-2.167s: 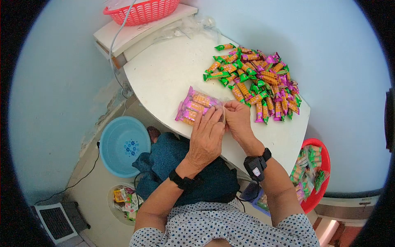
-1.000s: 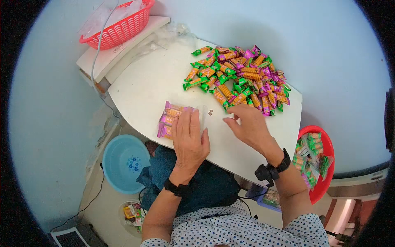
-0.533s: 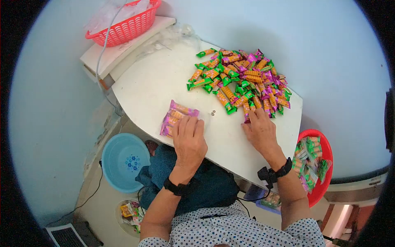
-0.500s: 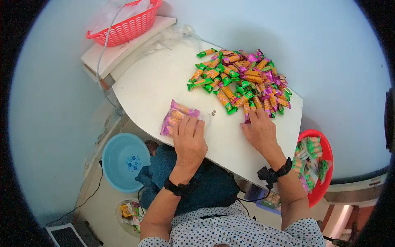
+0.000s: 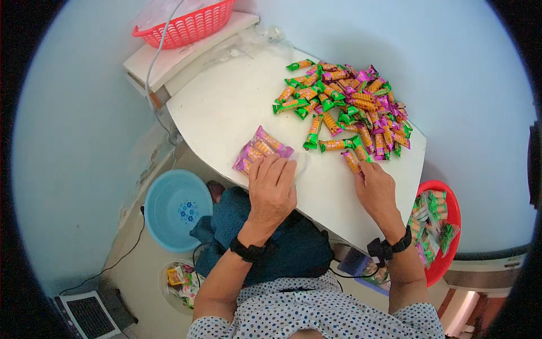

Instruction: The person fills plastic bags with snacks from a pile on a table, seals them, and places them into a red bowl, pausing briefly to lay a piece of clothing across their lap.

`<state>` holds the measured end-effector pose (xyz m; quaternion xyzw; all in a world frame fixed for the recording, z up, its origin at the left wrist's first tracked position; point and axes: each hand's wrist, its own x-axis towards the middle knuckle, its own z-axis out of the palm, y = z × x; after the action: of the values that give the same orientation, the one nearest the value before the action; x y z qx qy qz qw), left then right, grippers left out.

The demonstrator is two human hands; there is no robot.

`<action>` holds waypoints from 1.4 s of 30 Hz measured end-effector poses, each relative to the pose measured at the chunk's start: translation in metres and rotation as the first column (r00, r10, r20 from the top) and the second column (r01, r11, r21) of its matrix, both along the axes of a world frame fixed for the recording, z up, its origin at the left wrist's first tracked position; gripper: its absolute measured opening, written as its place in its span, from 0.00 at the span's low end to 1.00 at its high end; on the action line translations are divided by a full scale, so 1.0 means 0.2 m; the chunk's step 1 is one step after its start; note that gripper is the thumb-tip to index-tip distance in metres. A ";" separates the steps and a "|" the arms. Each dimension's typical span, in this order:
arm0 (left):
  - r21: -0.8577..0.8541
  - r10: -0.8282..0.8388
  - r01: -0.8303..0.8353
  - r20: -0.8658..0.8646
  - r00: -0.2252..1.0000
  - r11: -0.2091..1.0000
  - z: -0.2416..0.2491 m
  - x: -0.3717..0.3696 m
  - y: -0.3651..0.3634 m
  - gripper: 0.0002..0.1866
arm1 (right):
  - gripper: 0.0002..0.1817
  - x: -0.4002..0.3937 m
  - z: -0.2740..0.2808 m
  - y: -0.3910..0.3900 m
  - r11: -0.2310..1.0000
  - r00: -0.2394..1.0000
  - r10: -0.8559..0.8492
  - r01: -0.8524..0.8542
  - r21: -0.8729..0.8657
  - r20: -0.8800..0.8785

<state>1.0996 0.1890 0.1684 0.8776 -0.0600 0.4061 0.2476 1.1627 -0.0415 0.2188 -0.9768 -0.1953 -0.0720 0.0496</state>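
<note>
On the white table (image 5: pixel 214 118), a clear bag with purple-ended snack packets (image 5: pixel 262 148) lies at the near left edge. My left hand (image 5: pixel 272 189) rests over the bag's lower right part, fingers together and bent on it. My right hand (image 5: pixel 375 189) is at the near side of a heap of small green and purple snack packets (image 5: pixel 361 104). Its thumb and fingers are closed on a purple-ended packet (image 5: pixel 351 163). A green-ended packet (image 5: pixel 361 148) lies right beside those fingertips.
A red basket (image 5: pixel 195 27) with clear plastic stands on a white ledge at the upper left. Below the table are a blue basin (image 5: pixel 176 210), a tub of wrappers (image 5: pixel 182 285) and, at right, a red basin (image 5: pixel 446 263) with filled bags.
The view has shifted a little. My right hand has pulled back from the heap with a packet, and several packets at its near edge have moved. My left hand stays on the bag.
</note>
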 end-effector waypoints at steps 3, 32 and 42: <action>-0.020 0.012 -0.012 -0.002 1.000 1.000 0.01 0.00 -0.01 0.17 | 0.12 -0.03 -0.01 -0.02 0.997 1.000 0.003 -0.002 0.080 -0.012; -0.119 -0.038 0.039 0.013 0.999 0.992 0.07 0.04 -0.04 0.12 | 0.16 0.00 0.08 0.22 0.460 0.514 0.567 0.450 0.765 -0.643; -0.061 -0.054 0.053 -0.004 0.999 0.997 0.09 0.03 -0.03 0.14 | 0.22 0.00 -0.01 0.31 0.205 0.561 0.630 0.547 0.812 -0.537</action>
<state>1.1052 0.1830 0.1859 0.8689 -0.0705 0.3986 0.2850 1.1628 0.0205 0.2162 -0.6015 -0.0852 0.2904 0.7393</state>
